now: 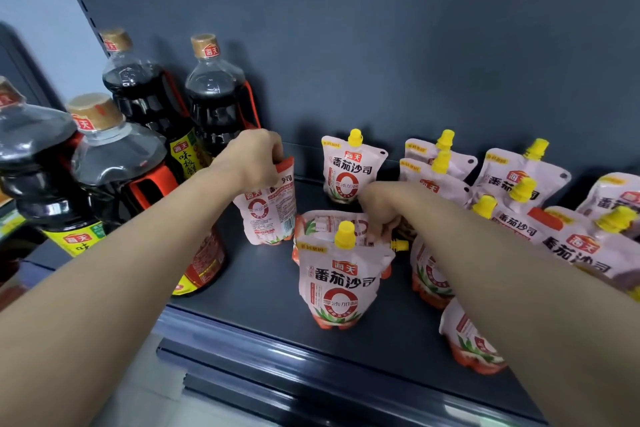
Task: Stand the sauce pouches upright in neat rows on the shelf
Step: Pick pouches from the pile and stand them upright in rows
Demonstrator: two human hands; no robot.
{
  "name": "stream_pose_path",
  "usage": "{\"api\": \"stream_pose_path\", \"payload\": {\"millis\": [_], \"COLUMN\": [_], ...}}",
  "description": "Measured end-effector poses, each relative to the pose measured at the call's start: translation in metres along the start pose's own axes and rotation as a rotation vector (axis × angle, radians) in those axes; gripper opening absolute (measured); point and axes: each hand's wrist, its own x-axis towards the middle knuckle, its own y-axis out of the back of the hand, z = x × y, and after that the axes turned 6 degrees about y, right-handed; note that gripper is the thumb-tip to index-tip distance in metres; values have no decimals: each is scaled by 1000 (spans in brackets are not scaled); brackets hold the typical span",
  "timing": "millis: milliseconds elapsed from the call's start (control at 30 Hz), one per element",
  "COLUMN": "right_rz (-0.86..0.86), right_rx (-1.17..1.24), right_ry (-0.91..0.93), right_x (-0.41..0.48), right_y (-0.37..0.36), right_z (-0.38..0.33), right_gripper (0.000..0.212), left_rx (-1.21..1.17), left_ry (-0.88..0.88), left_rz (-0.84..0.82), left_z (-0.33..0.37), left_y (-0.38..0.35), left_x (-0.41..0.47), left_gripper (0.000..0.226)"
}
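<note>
Partway, by appearance: the left hand grips the top of the held pouch, upright beside the soy bottles. The right hand pinches a toppled pouch on the shelf. The front pouch stands, but the right-side pouches lean, so neat rows seem largely unformed.

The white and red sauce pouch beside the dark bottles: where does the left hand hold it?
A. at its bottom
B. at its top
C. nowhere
B: the left hand curls over the top edge of the white and red sauce pouch.
</note>
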Motion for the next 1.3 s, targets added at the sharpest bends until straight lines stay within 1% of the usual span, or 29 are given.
{"api": "stream_pose_path", "payload": {"millis": [67,133,200,267,333,400,433,500,533,600,667,700,767,833,900,933,967,1000,1033,1233,1300], "right_rz": [100,169,226,279,325,346,351,397,447,488,453,460,488,505,485,482,488,516,559,805,857], "right_rx": [-124,-196,-261,-310,-267,-219,-211,-93,-18,1,57,70,52,26,16,36,78,119,154,304,344], "right_ry": [36,59,64,89,76,100,133,169,199,191,149,133,86,24,2,2,-5,-9,-3,92,96], "right_x": [-7,-17,-26,-36,-43,-50,-54,-60,-59,-59,-58,-59,-59,-61,-63,-61,-61,-60,-59,-67,-69], "right_y": [4,8,14,22,31,37,39,39,41,41,41,41,39,37,34,33,32,31,30,35,35], "right_z": [-2,-9,-17,-24,-30,-36,-39,-43,-43,-42,-43,-44,-49,-55,-61,-61,-60,-59,-59,-63,-59], "right_gripper": [37,42,41,34,18,11,13,25,22,5,30,37,41,38,24,23,33,41,43,22,19], "left_rx": [-28,-29,-21,-5,8,37,47,46,43,37,33,23,5,-9,-15,-13,-17,-23,-31,-91,-106], "left_ry": [43,75,100,112,118,114,114,118,122,121,103,96,89,94,102,109,117,122,126,134,138], "left_rz": [-6,-27,-50,-59,-50,-33,-26,-22,-24,-30,-28,-26,-30,-31,-26,-26,-26,-26,-27,-35,-40], "left_z": [-1,-1,-1,-2,-3,-5,-6,-9,-11,-15,-18,-19,-20,-19,-19,-19,-19,-19,-18,-19,-19], "left_y": [2,5,7,9,9,10,11,12,12,13,12,12,12,13,12,12,12,11,12,17,19], "left_x": [-1,-3,-6,-7,-7,-7,-7,-7,-7,-7,-6,-6,-7,-8,-9,-10,-11,-12,-13,-16,-16], "left_gripper": [26,35,41,44,42,40,38,34,31,21,14,18,25,21,14,12,11,12,13,20,17]}}
